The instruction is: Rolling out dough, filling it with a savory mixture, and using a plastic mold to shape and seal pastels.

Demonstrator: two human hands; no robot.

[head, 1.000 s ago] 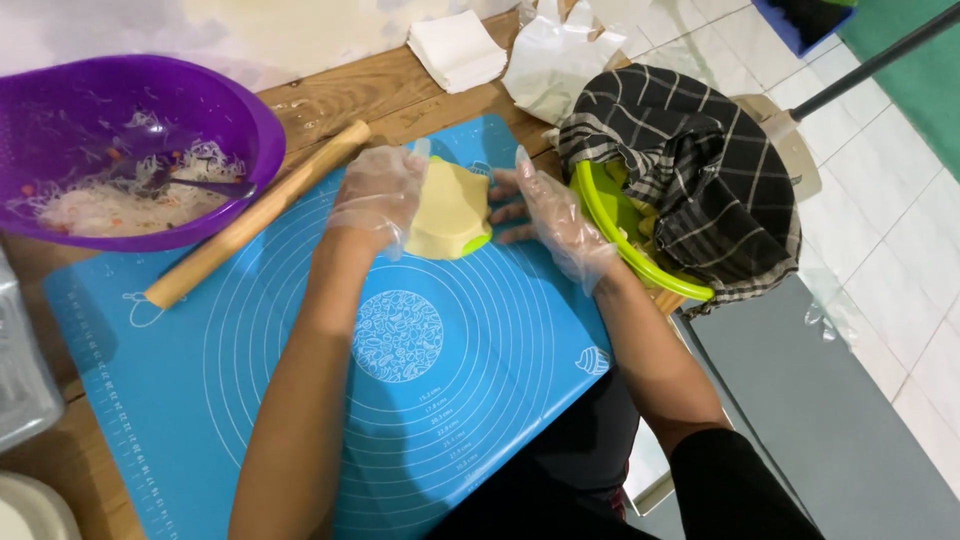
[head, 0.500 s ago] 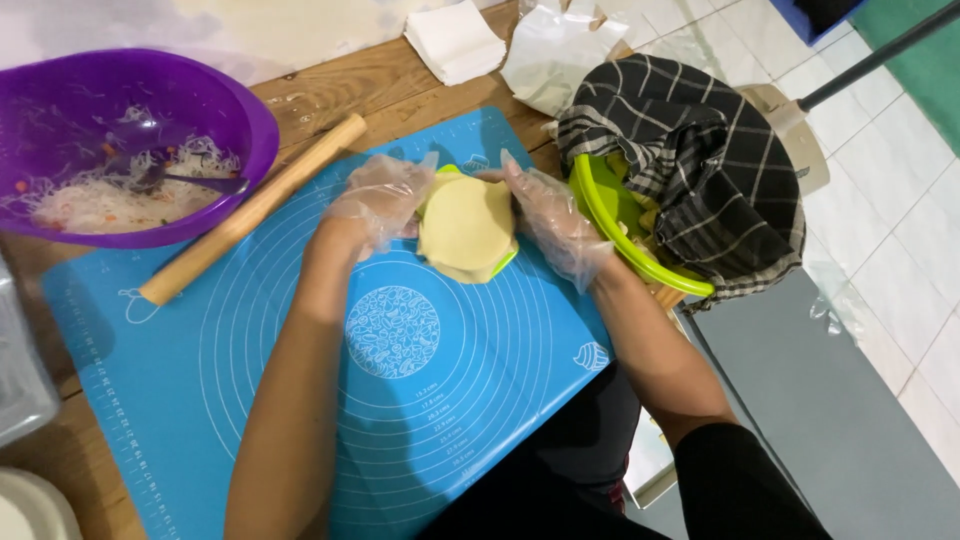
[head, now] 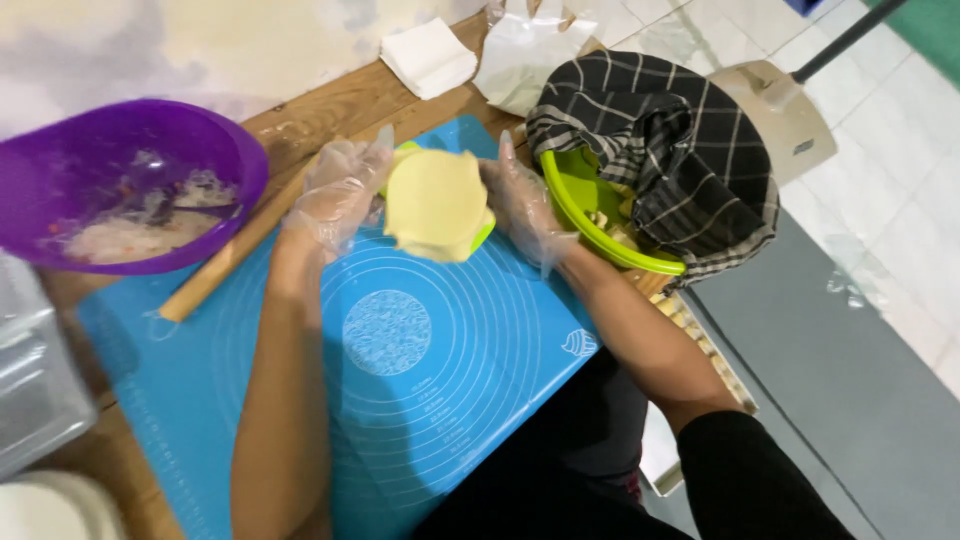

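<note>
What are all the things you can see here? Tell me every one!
dough round: one, pale yellow, held up between both hands over the mat
green press: one, lime green, mostly hidden behind the dough
baking mat: one, blue with white circles, on the wooden table
rolling pin: one, wooden, along the mat's far left edge
purple bowl: one, purple, far left, with pale shredded filling
green bowl: one, lime green, right of the mat
checked cloth: one, black and white, draped over the green bowl
napkins: one stack, white, at the table's far edge
left hand: clear glove, touching the dough
right hand: clear glove, touching the dough
</note>
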